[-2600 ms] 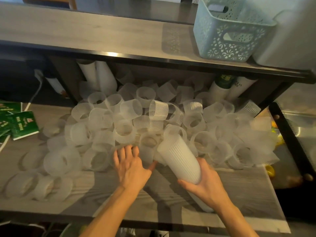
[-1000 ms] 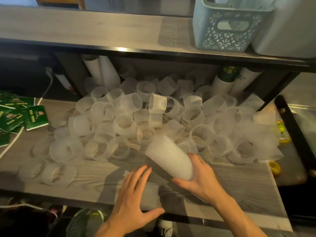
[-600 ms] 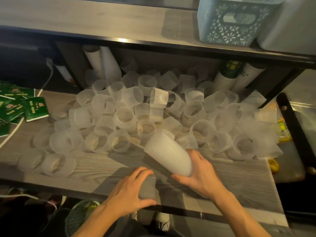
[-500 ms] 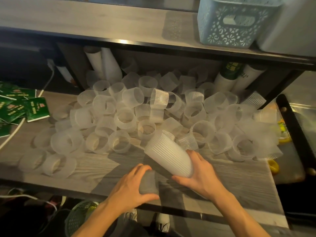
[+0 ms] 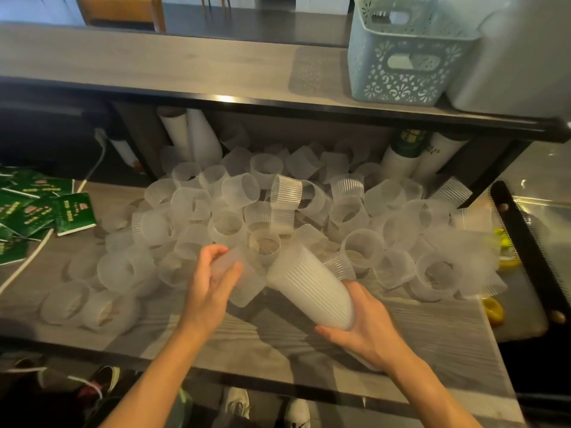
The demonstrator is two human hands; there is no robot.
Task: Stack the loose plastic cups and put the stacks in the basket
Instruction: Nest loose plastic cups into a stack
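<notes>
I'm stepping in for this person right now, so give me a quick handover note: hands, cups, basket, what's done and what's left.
Left hand: holds one loose cup, close to the stack's open mouth, not yet nested.
Right hand: grips the base of the stack of cups, mouth tilted up and to the left.
Pile of loose cups: covers the lower shelf.
Basket: on the upper shelf, far right; no stack shows in it.
Done: one stack started.
Left: nest the held cup, stack the remaining cups, put the stacks in the basket.
</notes>
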